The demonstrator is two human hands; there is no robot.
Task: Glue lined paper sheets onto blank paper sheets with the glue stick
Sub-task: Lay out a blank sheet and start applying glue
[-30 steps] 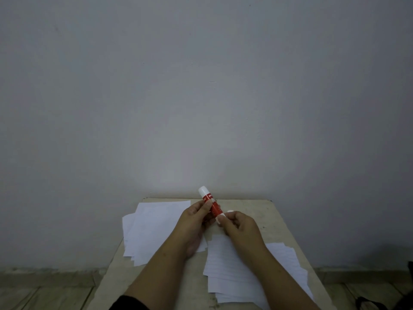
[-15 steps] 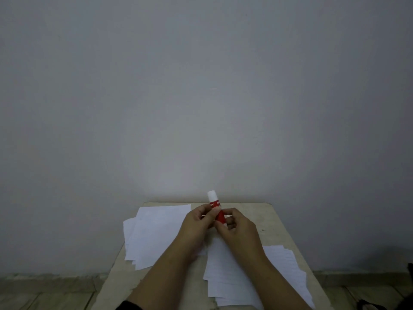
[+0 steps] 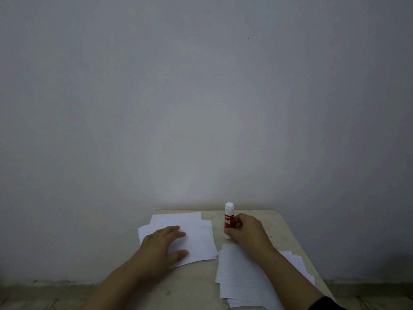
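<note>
The glue stick [image 3: 229, 220] stood upright on the desk [image 3: 281, 229] near its far edge, white cap on top and red label facing the camera; its white base was partly hidden behind the fingers of the right hand [image 3: 248, 231]. The label's print was too blurred to read in full. That hand had its fingers curled round the lower half of the stick, the grip closed on it, wrist and forearm running back over the lined sheets [image 3: 241, 278]. These lay in a loose fanned pile at the near right of the desk, just in front of the stick; their ruling was faint and hard to make out, and the forearm covered much of the pile, whose near corner was cut off by the bottom of the frame. To the left, beside the stick but apart from it, lay the blank sheets [image 3: 196, 233], a few overlapping at slightly different angles. The left hand [image 3: 163, 245] rested flat on them, palm down, fingers straight and together, thumb spread toward the near edge, gripping nothing. Behind the desk rose a plain grey wall [image 3: 201, 97].
</note>
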